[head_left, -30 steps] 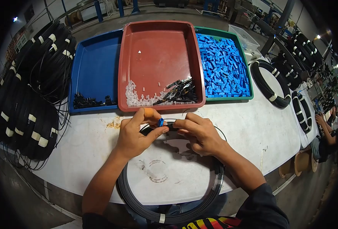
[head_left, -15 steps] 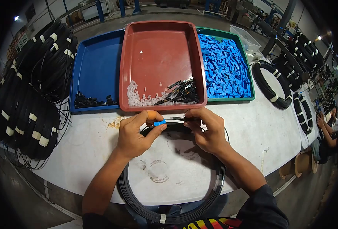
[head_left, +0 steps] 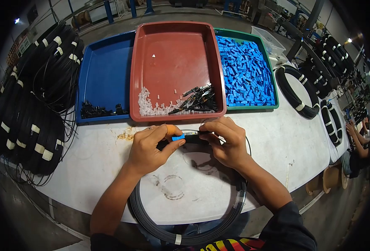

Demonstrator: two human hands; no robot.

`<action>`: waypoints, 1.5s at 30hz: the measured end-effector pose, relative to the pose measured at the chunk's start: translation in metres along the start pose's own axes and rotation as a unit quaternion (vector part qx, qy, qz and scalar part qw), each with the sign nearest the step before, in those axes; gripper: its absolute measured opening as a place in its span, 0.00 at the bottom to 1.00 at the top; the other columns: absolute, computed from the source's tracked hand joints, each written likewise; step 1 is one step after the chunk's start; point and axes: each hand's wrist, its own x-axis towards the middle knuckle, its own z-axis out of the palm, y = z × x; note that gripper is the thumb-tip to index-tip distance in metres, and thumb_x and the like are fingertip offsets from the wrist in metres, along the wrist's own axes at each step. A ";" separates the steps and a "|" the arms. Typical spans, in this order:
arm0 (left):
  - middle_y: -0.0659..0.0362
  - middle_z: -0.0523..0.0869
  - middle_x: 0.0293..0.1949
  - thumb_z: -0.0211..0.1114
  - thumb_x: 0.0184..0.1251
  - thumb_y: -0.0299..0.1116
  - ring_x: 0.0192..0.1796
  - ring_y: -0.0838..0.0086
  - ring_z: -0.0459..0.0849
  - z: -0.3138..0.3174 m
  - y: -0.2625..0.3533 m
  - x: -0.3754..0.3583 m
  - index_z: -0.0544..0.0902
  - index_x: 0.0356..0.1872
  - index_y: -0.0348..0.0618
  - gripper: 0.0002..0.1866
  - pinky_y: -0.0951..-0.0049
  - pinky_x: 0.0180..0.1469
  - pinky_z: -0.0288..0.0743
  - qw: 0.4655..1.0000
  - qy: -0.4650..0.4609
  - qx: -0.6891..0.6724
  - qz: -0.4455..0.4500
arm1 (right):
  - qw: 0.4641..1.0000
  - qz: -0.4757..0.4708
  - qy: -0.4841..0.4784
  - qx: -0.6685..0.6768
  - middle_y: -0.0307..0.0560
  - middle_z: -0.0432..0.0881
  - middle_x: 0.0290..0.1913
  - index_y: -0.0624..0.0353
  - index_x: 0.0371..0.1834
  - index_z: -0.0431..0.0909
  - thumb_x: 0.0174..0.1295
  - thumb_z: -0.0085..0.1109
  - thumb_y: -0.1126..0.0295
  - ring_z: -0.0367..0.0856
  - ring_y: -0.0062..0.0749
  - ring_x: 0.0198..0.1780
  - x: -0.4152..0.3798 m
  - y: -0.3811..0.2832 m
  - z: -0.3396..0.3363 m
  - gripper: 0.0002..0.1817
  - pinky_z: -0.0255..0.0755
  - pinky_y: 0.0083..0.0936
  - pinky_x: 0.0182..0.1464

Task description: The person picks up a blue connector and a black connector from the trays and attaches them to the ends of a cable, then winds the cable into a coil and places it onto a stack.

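Between thumb and index finger, my left hand (head_left: 149,146) holds a small blue connector piece (head_left: 178,137). My right hand (head_left: 228,140) pinches a black cable end (head_left: 201,132). The blue piece and the tip of the cable end meet in the gap between my hands. A black cable coil (head_left: 235,211) with a white tape band lies below my hands and reaches over the table's near edge.
Behind my hands stand a blue tray (head_left: 105,119) with black parts, a red tray (head_left: 178,117) with clear and black parts, and a green tray (head_left: 273,107) of blue pieces. Coils (head_left: 30,134) are stacked left, more (head_left: 301,93) right. A co-worker's arm (head_left: 356,140) shows far right.
The blue piece has moved slightly right and now meets the cable end, where a gap was before. My right hand has hardly moved.
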 end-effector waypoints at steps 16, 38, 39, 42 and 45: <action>0.58 0.91 0.30 0.80 0.56 0.29 0.29 0.70 0.88 -0.003 0.003 0.002 0.88 0.37 0.39 0.11 0.71 0.36 0.80 0.999 -0.036 0.011 0.028 | 0.999 -0.037 -0.026 0.012 0.43 0.81 0.31 0.58 0.40 0.86 0.45 0.73 0.83 0.79 0.41 0.34 0.001 0.001 -0.002 0.16 0.71 0.34 0.37; 0.59 0.91 0.31 0.83 0.47 0.24 0.32 0.72 0.88 -0.003 -0.004 0.001 0.91 0.42 0.41 0.17 0.73 0.38 0.75 0.995 0.035 -0.009 0.093 | 0.998 -0.035 -0.053 -0.021 0.47 0.82 0.32 0.59 0.41 0.83 0.53 0.74 0.81 0.82 0.40 0.31 -0.001 -0.004 -0.002 0.13 0.76 0.34 0.33; 0.60 0.91 0.30 0.83 0.46 0.24 0.31 0.72 0.88 -0.004 -0.003 0.001 0.91 0.42 0.41 0.18 0.73 0.38 0.74 0.995 0.025 0.003 0.098 | 0.997 -0.037 -0.055 -0.036 0.47 0.82 0.32 0.59 0.41 0.83 0.53 0.73 0.82 0.82 0.41 0.31 -0.001 -0.004 -0.002 0.14 0.76 0.34 0.33; 0.61 0.91 0.29 0.82 0.45 0.23 0.30 0.73 0.87 -0.004 0.000 0.001 0.91 0.42 0.41 0.18 0.73 0.38 0.74 0.994 0.019 0.018 0.107 | 0.996 -0.037 -0.055 -0.057 0.48 0.83 0.32 0.59 0.41 0.83 0.52 0.74 0.81 0.82 0.42 0.31 -0.001 -0.001 -0.002 0.13 0.75 0.34 0.32; 0.61 0.90 0.29 0.80 0.45 0.22 0.29 0.73 0.86 -0.003 -0.001 0.001 0.90 0.43 0.41 0.19 0.72 0.38 0.74 0.993 0.030 0.013 0.112 | 0.997 -0.015 -0.051 -0.061 0.48 0.83 0.31 0.60 0.39 0.84 0.52 0.75 0.80 0.82 0.42 0.30 -0.003 0.000 0.000 0.12 0.74 0.34 0.32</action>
